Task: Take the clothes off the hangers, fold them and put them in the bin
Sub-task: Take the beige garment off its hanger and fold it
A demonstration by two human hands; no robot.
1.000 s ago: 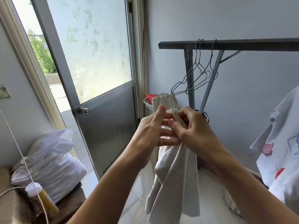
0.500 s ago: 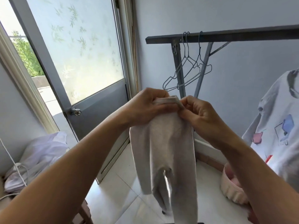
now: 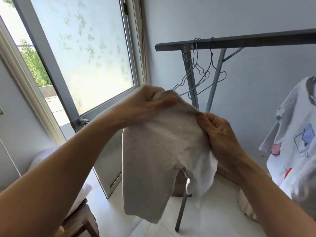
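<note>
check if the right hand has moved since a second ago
Yes. The right hand has shifted right: it was in front of the rack post, now it pinches the grey pants to the right of that post.

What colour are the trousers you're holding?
The trousers are plain light grey-beige, with no print; the head view, the only one, shows them well.

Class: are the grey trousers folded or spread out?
Spread out: left hand and right hand hold the grey trousers up; legs hang apart.
</note>
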